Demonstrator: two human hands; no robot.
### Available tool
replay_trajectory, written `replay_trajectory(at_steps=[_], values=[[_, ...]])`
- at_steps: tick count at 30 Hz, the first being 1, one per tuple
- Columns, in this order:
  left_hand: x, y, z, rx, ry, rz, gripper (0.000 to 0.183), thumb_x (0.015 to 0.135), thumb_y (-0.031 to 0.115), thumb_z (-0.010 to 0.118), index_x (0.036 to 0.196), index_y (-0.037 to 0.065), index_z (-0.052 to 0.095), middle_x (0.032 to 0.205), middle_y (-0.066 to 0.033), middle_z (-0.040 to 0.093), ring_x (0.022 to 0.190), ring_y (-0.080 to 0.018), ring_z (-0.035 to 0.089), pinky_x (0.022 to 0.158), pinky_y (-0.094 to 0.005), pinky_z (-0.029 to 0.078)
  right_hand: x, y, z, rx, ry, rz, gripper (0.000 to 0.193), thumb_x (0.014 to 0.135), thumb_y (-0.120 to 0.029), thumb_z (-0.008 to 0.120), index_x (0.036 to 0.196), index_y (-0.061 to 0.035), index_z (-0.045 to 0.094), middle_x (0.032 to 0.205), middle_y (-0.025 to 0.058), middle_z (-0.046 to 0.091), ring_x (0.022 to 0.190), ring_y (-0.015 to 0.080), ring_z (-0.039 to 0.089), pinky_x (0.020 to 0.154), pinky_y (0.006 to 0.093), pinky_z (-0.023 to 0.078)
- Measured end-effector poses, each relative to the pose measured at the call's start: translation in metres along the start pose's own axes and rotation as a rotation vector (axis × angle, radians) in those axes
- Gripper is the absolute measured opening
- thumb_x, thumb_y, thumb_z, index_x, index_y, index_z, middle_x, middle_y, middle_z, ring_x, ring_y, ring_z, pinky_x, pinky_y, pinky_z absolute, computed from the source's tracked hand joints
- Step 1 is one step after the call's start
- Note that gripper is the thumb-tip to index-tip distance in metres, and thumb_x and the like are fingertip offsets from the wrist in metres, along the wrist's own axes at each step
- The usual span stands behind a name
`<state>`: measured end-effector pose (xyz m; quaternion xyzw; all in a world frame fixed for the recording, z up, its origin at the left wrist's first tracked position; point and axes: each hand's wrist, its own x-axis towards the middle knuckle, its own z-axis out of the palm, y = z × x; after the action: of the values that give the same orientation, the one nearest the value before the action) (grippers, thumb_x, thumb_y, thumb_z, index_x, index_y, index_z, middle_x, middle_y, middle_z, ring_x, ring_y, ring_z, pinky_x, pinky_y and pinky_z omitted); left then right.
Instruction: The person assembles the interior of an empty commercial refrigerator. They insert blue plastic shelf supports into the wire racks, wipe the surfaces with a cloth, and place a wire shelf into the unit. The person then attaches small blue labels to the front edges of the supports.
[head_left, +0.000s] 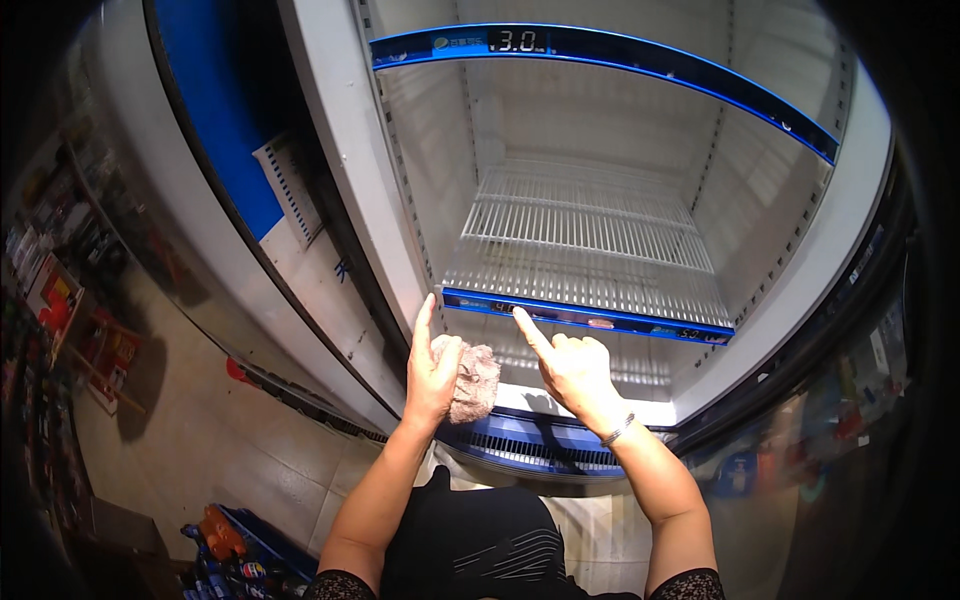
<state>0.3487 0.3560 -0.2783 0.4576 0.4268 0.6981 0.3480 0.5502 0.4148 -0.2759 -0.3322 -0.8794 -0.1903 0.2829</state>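
Note:
My left hand (432,385) is closed on a crumpled brownish-pink cloth (474,384). Its index finger stretches up to the white door frame, by the left end of a blue shelf strip (588,315). My right hand (578,372) holds nothing; its index fingertip lies at that same strip, right of the left end, while the other fingers curl loosely. Behind the strip is a white wire shelf (590,225) inside an upright display fridge. A second blue strip (610,52) crosses the fridge higher up. Whether the right fingertip presses on the strip I cannot tell.
The fridge's white frame (345,170) runs up on the left, beside a door with a blue panel (215,110). A blue vent grille (535,452) lies below. At lower left, a blue crate (275,540) holds bottles. Blurred goods show through glass at right.

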Motion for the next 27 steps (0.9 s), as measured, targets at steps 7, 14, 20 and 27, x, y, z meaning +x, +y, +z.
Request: replay_trajectory(at_steps=[7,14,20,27], values=[[0.012,-0.010,-0.011,-0.121,-0.056,-0.097,0.059,0.090,0.002,0.052,0.144,0.000,0.029,0.085,-0.0007,0.056,0.073,-0.0039,0.051,0.065,-0.0188,0.042,0.014,-0.012,0.002,0.026,-0.028,-0.023,0.081,0.072,-0.006,0.063,0.147,-0.0217,0.037,0.056,-0.0005,0.040,0.046,0.0132,0.044,0.048,0.0296,0.040],[0.006,-0.002,0.000,0.110,-0.009,-0.010,0.073,0.089,0.000,0.052,0.151,0.004,0.013,0.083,-0.0026,0.058,0.073,-0.0069,0.055,0.068,-0.0218,0.046,0.026,-0.018,0.006,0.085,-0.035,-0.039,0.083,0.071,-0.006,0.064,0.148,-0.0210,0.036,0.056,0.0004,0.042,0.044,0.0141,0.044,0.046,0.0301,0.040],[-0.016,-0.010,0.002,0.288,-0.025,0.141,0.075,0.088,-0.002,0.052,0.152,0.005,0.012,0.080,-0.0035,0.058,0.073,-0.0091,0.056,0.072,-0.0236,0.047,0.027,-0.022,0.005,0.105,-0.017,-0.048,0.079,0.073,-0.008,0.063,0.147,-0.0190,0.037,0.056,0.0015,0.045,0.045,0.0155,0.049,0.045,0.0309,0.042],[-0.016,-0.016,0.002,0.367,-0.089,0.082,0.072,0.088,0.001,0.056,0.151,0.006,0.020,0.075,-0.0006,0.056,0.071,-0.0084,0.053,0.072,-0.0230,0.046,0.039,-0.033,-0.010,0.315,-0.052,-0.014,0.066,0.080,-0.014,0.065,0.142,-0.0121,0.043,0.062,0.0034,0.053,0.051,0.0189,0.056,0.051,0.0326,0.047]])
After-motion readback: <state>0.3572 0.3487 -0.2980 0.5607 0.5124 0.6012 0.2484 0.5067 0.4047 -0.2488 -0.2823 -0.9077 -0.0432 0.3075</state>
